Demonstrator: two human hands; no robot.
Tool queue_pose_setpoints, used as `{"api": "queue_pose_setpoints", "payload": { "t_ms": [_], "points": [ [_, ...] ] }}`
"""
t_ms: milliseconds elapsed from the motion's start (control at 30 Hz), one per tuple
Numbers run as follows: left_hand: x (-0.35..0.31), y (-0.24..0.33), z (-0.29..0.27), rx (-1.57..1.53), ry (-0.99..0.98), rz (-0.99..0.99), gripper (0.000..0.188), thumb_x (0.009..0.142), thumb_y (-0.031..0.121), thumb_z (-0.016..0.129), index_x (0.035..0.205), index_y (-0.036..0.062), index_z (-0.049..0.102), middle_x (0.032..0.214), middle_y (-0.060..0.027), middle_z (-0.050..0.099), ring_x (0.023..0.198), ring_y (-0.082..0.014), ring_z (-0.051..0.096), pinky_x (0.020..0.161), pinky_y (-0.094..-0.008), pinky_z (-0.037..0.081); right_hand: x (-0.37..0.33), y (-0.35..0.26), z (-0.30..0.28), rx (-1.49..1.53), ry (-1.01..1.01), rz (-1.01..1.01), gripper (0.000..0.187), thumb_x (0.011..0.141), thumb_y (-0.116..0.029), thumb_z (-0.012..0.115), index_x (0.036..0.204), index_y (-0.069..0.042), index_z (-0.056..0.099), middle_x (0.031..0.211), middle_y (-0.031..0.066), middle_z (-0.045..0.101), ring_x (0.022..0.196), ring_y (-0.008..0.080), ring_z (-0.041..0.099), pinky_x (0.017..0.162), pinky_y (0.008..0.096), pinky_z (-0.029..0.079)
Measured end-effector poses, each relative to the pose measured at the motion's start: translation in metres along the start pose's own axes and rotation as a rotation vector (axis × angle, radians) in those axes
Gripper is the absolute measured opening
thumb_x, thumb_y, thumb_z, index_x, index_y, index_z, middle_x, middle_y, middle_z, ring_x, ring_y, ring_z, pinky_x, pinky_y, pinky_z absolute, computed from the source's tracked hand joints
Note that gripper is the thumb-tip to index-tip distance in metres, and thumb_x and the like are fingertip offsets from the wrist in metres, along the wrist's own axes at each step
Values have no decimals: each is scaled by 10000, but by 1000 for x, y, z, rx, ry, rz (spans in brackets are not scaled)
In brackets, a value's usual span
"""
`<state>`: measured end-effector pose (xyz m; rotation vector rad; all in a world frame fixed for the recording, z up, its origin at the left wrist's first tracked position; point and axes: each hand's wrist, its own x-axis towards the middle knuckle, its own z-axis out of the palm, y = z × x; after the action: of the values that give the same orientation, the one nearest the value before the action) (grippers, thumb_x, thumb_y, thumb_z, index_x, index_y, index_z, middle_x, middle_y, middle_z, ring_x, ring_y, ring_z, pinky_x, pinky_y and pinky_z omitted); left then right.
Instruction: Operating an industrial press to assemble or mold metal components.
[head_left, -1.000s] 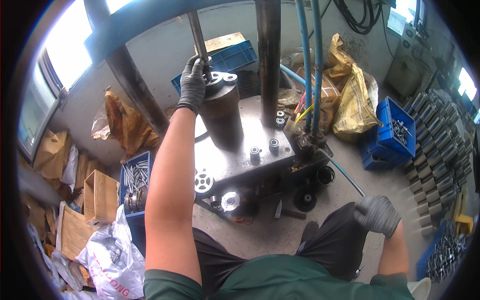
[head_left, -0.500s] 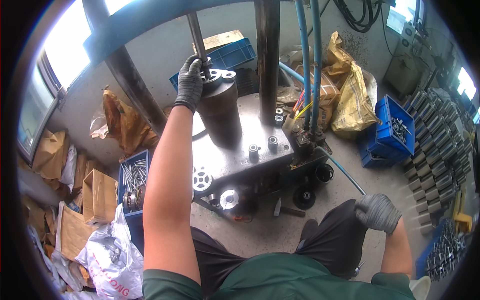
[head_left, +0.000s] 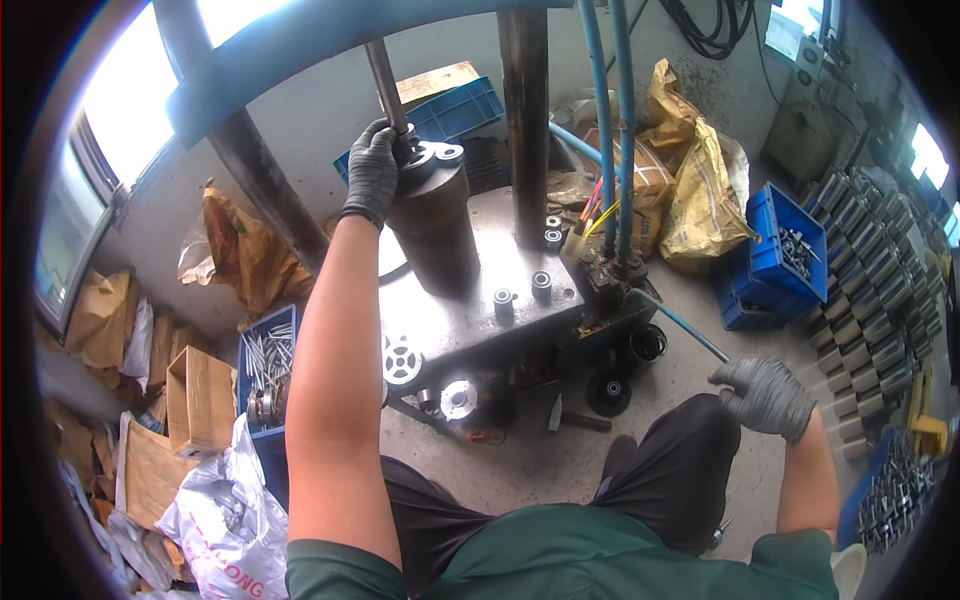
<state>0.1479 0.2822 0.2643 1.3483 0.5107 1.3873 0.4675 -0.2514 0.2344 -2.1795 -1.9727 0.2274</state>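
Observation:
My left hand point(head_left: 374, 175), in a grey glove, is closed around the lower end of an upright metal rod point(head_left: 385, 75). The rod comes down onto a spoked metal end plate point(head_left: 418, 160) on top of a dark steel cylinder point(head_left: 436, 235). This cylinder stands on a shiny steel press table point(head_left: 480, 320). Over at the right, my right hand point(head_left: 770, 398), gloved too, is curled at the outer end of a thin blue lever point(head_left: 680, 322); its fingers partly hide the grip.
Small bearings point(head_left: 503, 303) stand on the table, and a spoked disc point(head_left: 403, 362) lies at its near left corner. A hammer point(head_left: 580, 422) lies on the floor. Blue bins point(head_left: 785, 250) and stacked metal tubes point(head_left: 870, 290) are at right. Left are a bin of rods point(head_left: 268, 360) and cartons.
My right hand and the lever's end have risen slightly, the hand shifting a little right. My left hand stays at the rod, with the whole view shifted slightly.

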Motion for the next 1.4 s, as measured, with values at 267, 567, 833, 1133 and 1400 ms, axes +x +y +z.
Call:
{"api": "queue_pose_setpoints", "payload": {
  "t_ms": [267, 567, 833, 1133, 1400],
  "points": [
    [5, -3, -2, 53, 9, 10, 270, 1063, 45, 479, 1228, -46, 672, 992, -124, 730, 841, -203, 728, 814, -327, 637, 1, -1, -2, 78, -7, 28, 284, 876, -215, 651, 1076, -60, 780, 968, 208, 751, 930, 407, 727, 853, 490, 592],
    [-1, -1, -3, 58, 7, -4, 291, 1037, 51, 465, 1203, -36, 687, 994, -152, 735, 879, -260, 752, 854, -370, 644, 0, -1, -1, 14, -138, 18, 316, 900, -243, 631, 1120, -63, 769, 970, 212, 752, 930, 405, 729, 874, 489, 591],
    [0, 2, 1, 90, -22, -2, 271, 1071, 51, 460, 1218, -46, 665, 1000, -141, 726, 862, -236, 744, 858, -358, 639, 2, -2, -7, -38, -213, 53, 291, 910, -224, 648, 1125, -69, 768, 1021, 194, 759, 963, 399, 731, 878, 478, 593],
    [-4, 7, -2, 124, 1, 1, 298, 1052, 70, 461, 1204, -39, 693, 993, -145, 738, 872, -247, 753, 860, -361, 639, 4, 6, 0, -103, -305, 9, 275, 906, -188, 660, 1131, -72, 767, 1046, 192, 762, 967, 392, 735, 870, 467, 598],
    [-3, 8, 7, 66, -65, -10, 249, 1068, 88, 515, 1191, -6, 709, 962, -88, 718, 802, -171, 705, 771, -315, 618, -12, -1, -8, -31, 23, 30, 308, 906, -205, 672, 1185, -106, 755, 1022, 174, 758, 953, 383, 732, 839, 480, 588]
  ]
}}
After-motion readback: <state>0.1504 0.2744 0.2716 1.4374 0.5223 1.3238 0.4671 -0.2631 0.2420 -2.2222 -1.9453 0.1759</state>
